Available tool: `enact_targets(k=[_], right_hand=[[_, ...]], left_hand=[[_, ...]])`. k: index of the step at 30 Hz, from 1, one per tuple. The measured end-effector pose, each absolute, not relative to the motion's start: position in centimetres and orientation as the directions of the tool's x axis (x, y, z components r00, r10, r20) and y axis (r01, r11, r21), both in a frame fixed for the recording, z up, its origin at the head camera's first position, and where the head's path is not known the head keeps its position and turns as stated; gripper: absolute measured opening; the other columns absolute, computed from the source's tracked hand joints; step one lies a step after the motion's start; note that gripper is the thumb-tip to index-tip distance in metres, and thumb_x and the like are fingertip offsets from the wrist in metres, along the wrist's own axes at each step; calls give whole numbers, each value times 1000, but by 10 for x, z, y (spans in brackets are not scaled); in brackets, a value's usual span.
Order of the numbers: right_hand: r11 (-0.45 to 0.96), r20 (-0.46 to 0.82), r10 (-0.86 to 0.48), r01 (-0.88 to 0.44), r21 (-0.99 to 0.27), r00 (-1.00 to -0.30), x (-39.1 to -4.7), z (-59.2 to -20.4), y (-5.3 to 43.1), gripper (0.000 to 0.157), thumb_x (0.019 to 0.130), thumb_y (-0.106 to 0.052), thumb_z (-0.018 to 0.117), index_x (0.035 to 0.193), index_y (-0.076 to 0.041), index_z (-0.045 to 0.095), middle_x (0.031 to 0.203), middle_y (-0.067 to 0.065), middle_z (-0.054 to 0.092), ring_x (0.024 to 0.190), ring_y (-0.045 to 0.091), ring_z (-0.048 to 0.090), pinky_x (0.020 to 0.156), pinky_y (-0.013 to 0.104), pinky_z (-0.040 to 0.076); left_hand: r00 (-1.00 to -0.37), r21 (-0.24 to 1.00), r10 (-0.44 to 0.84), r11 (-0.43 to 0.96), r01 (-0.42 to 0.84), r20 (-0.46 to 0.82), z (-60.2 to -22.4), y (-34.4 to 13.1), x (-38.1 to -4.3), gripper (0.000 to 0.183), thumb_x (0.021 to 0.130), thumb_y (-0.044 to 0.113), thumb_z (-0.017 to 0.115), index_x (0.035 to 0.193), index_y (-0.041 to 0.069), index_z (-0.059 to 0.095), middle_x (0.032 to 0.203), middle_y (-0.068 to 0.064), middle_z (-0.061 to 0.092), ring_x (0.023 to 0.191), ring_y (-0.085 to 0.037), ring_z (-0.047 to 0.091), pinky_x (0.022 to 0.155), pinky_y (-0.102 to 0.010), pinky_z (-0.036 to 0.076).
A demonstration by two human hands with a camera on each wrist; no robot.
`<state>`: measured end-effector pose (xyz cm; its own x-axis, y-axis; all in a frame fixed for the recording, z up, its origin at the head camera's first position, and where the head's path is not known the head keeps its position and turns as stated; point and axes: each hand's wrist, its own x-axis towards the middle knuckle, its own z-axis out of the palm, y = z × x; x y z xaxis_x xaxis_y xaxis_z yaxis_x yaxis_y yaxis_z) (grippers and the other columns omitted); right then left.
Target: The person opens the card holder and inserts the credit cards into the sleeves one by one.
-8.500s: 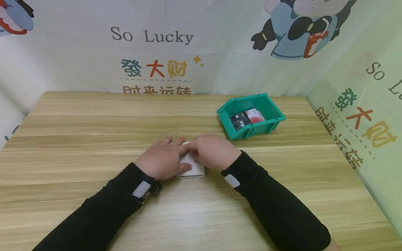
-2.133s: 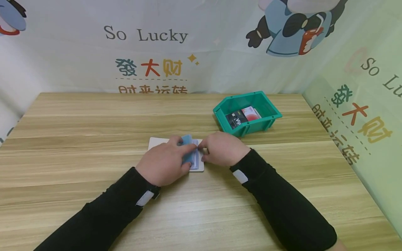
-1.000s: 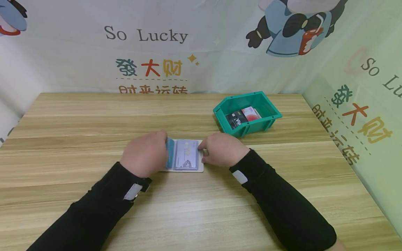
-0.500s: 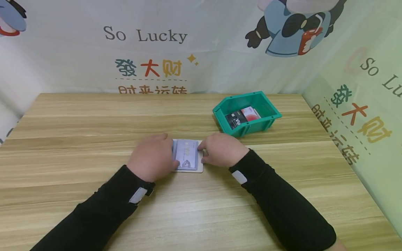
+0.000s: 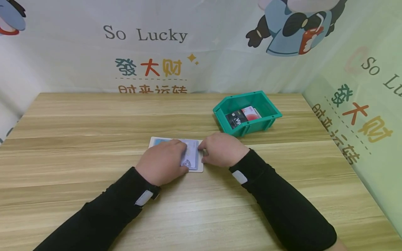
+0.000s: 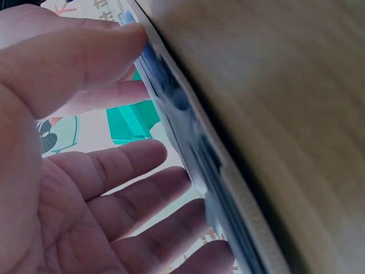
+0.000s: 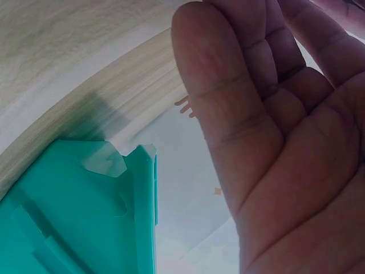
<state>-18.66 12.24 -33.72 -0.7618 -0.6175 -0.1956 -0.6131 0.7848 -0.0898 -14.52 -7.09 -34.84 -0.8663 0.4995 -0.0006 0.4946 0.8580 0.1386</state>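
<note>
Open white card booklet (image 5: pixel 200 166), partly hidden
The person's left hand (image 5: pixel 161 162) covers much of the booklet and most of a blue translucent sleeve (image 5: pixel 159 141); small print on the pale lilac card (image 5: pixel 191 153) is too tiny to read. The left wrist view blurs the booklet's layers; the right wrist view cuts off the green plastic bin (image 7: pixel 80 211).

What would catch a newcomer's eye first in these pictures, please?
Most likely the bright green bin, holding cards, near the back of the table, right of centre. Next, the left hand lies over a white card holder mid-table, with the right hand at its right edge. Behind, a white backdrop reads "So Lucky".
</note>
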Motion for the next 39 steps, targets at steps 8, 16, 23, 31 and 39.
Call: enact_targets(k=[8,16,23,31,39], right_hand=[[783,-194,-621,-616,-92,-760,-187,-337,123,34,84,-33,68,115,-18,69,93,-4,66,75,12,50,73,26,47],[786,-196,-615,-613,-79,-764,-186,-337,122,34,84,-34,69,114,-19,69,97,-5,67,77,10,51,77,27,48],[783,-187,-619,-618,-71,-763,-186,-337,122,33,84,-34,69,113,-19,69,90,-6,66,75,10,51,74,26,48],[788,-190,-615,-608,-96,-766,-186,-337,123,32,84,-33,69,112,-20,70,93,-5,66,77,11,50,76,27,47],[786,-189,-617,-608,-109,-764,-185,-336,123,30,84,-31,69,111,-19,70,98,-3,67,78,11,51,79,29,48]], left_hand=[[-862,131,507,854,504,13,-349,-71,-146,53,82,42,66,118,4,58,105,-8,59,81,-18,51,71,-39,50],[-844,138,533,834,535,49,-349,-72,-147,52,83,37,62,129,15,54,106,-6,57,78,-16,51,65,-36,50],[-810,83,582,806,586,65,-350,-69,-146,51,84,29,60,134,26,52,93,-9,55,62,-18,48,49,-32,42],[-805,-2,592,806,592,41,-351,-65,-143,46,87,23,54,132,30,55,86,-9,47,60,-20,41,48,-32,39],[-816,-7,578,816,578,-6,-353,-65,-144,47,87,20,50,132,34,54,92,-11,48,66,-22,41,48,-33,41]])
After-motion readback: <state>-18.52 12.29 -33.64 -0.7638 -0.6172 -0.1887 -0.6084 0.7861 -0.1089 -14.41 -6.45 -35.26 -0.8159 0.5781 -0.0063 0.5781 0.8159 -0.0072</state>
